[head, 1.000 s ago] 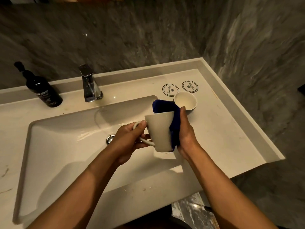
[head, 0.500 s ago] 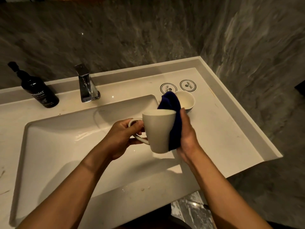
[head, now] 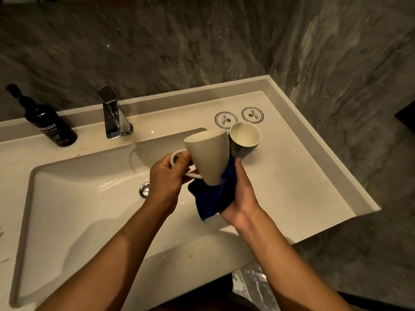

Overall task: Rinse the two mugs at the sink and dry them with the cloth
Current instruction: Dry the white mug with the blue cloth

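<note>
Since half a second ago the dark blue cloth [head: 213, 194] has slid from the side wall of the cream ceramic mug [head: 207, 157] down to its base, and the mug has tipped so its mouth leans away towards the wall. At the grip itself, the left hand [head: 166, 176] curls round the mug's looped handle, thumb on top, holding it over the right end of the white rectangular sink basin [head: 67, 209]. The right hand [head: 240, 194] clasps the bunched cloth and cups it against the mug's bottom and lower wall, with a loose corner hanging below the palm.

Behind the held mug, the second cream mug [head: 245, 136] stands upright on the pale countertop [head: 303, 187], just beside two round printed coasters [head: 226, 120]. Farther left are the chrome tap [head: 114, 115], the drain [head: 145, 190] and a black pump bottle [head: 52, 127].

Drying looks to be well along on this mug. To do it well, the left hand should turn the mug by its handle while the cloth stays pressed flat against the base, then the cloth should be pushed inside to wipe the inner wall. A firm handle grip matters, since a wet glaze could slip.
</note>
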